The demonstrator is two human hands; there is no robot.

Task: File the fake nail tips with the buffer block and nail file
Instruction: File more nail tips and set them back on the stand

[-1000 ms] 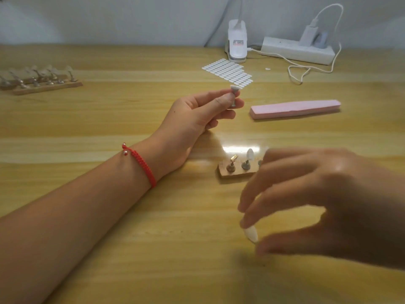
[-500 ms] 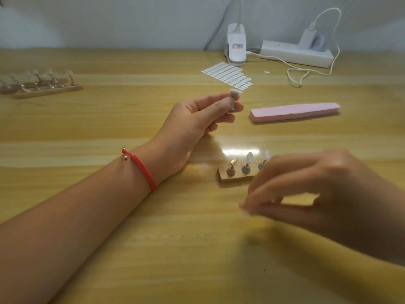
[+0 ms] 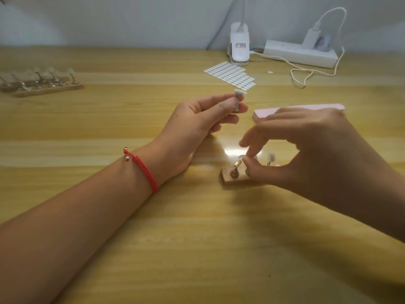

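The only writing in view was a small label (image 3: 240,45) with red and dark print on the white clamp (image 3: 240,51) at the table's (image 3: 197,249) far edge, too small to read. The left hand (image 3: 197,119), a red bracelet (image 3: 142,170) on its wrist, lay with its forearm slanting across the table and its palm turned inward. Its thumb and forefinger pinched a metal peg (image 3: 238,98) upright by the stem, the peg's flat white cap showing above the fingertips, while the other fingers curled loosely beneath. The right hand (image 3: 311,150) arched over a wood base (image 3: 230,179) from the right. Its thumb and forefinger met in a pinch on what looked like a pale nail tip (image 3: 245,158), blurred, just above the base, and the remaining fingers fanned out above. The base held a brass peg (image 3: 235,168) at its left end and a further peg carrying a blurred tip (image 3: 271,156); the right hand hid its other end. The pink buffer (image 3: 265,114) lay flat on the table beyond the right hand, whose knuckles covered part of it. Farther back lay a sheet of white oval stickers (image 3: 230,75), near the clamp. A power strip (image 3: 293,54) with a charger (image 3: 311,37) plugged in stood by the wall, its cable (image 3: 302,77) looping onto the table. At far left a rack (image 3: 48,89) held a row of pegs bearing clear tips.
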